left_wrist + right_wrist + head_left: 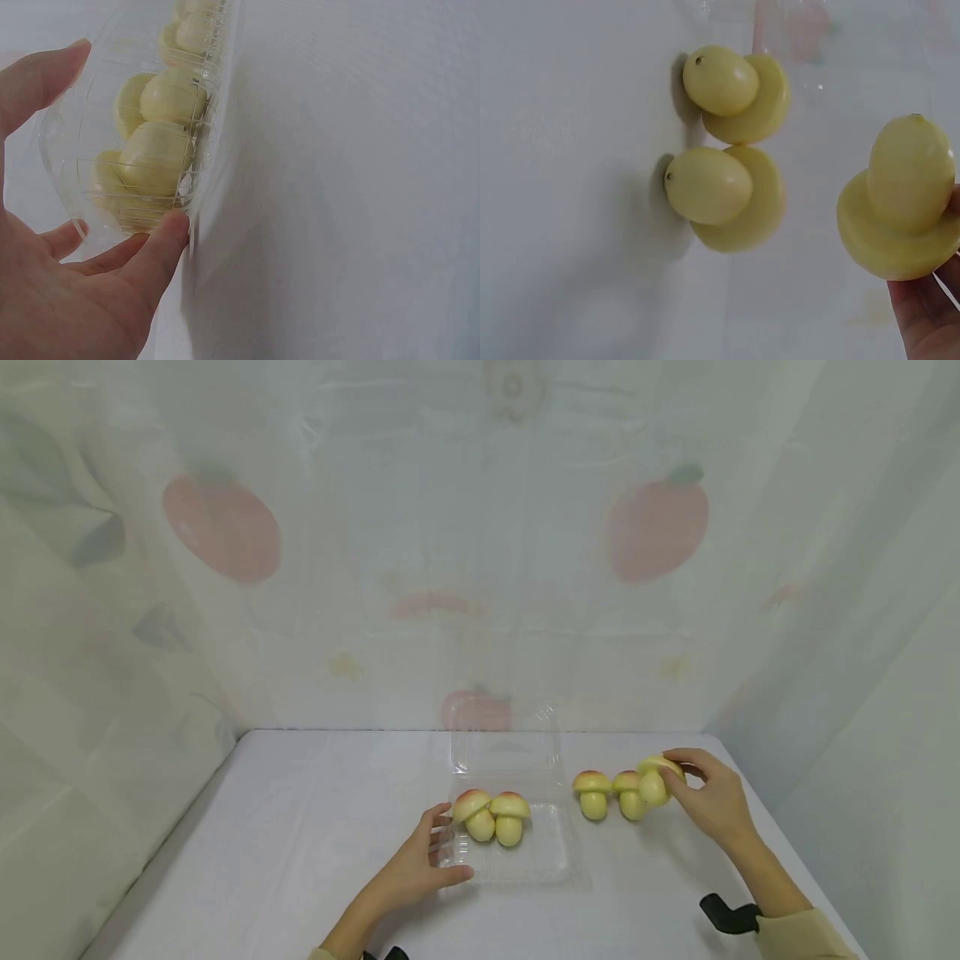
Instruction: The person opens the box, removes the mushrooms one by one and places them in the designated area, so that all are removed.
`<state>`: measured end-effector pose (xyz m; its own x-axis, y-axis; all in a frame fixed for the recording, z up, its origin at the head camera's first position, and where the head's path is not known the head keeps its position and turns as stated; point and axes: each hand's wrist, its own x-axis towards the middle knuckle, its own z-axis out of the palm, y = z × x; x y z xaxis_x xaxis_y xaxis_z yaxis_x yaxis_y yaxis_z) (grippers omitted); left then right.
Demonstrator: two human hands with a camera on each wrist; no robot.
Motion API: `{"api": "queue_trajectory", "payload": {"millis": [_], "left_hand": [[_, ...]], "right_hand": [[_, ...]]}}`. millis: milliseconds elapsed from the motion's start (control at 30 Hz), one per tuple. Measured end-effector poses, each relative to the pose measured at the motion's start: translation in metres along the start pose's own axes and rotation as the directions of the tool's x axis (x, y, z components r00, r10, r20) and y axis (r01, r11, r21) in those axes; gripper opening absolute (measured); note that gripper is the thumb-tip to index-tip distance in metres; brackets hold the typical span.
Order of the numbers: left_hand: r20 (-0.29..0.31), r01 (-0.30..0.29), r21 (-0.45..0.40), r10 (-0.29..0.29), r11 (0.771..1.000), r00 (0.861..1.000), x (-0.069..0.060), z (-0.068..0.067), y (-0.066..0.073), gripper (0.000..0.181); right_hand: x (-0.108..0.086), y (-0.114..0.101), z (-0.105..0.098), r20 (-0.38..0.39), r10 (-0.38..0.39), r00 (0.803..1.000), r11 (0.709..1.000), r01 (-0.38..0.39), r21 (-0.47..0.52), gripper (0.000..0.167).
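Observation:
A clear plastic container (551,860) lies with its lid raised at the back, two yellow mushroom-shaped pieces (509,820) with reddish caps side by side in its left part. My left hand (412,864) grips the container's left side, fingers along the wall and thumb at the front; the left wrist view shows this hand (82,292) around the container (64,157). With my right hand (708,797) I pinch a mushroom (654,787) by its cap, held above the table; its stem and cap underside show in the right wrist view (911,176).
Two more mushrooms stand in a row on the white-covered table (300,827), right of the container: one (593,795) nearer it, the other (630,795) partly behind the held one. A pale curtain (480,527) with fruit prints hangs behind the table and at both sides.

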<state>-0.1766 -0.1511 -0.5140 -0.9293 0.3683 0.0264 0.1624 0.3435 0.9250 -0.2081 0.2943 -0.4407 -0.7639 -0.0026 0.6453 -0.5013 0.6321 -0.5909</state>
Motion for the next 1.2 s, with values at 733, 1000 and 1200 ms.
{"api": "queue_trajectory", "payload": {"millis": [733, 1000, 1200], "left_hand": [[0.003, 0.008, -0.016, -0.008, 1.000, 1.000, 0.001, 0.001, -0.001, 0.101], [0.006, 0.005, -0.002, -0.005, 1.000, 1.000, 0.001, 0.000, -0.002, 0.101], [0.009, 0.002, 0.009, -0.002, 1.000, 1.000, 0.001, 0.000, 0.000, 0.102]], "right_hand": [[-0.002, 0.039, -0.003, -0.006, 0.130, 0.991, 0.986, -0.130, -0.102, 0.021], [-0.006, 0.055, 0.001, 0.017, 0.167, 0.986, 0.975, -0.163, -0.149, 0.024], [-0.010, 0.062, 0.004, 0.030, 0.184, 0.982, 0.969, -0.176, -0.173, 0.024]]}}
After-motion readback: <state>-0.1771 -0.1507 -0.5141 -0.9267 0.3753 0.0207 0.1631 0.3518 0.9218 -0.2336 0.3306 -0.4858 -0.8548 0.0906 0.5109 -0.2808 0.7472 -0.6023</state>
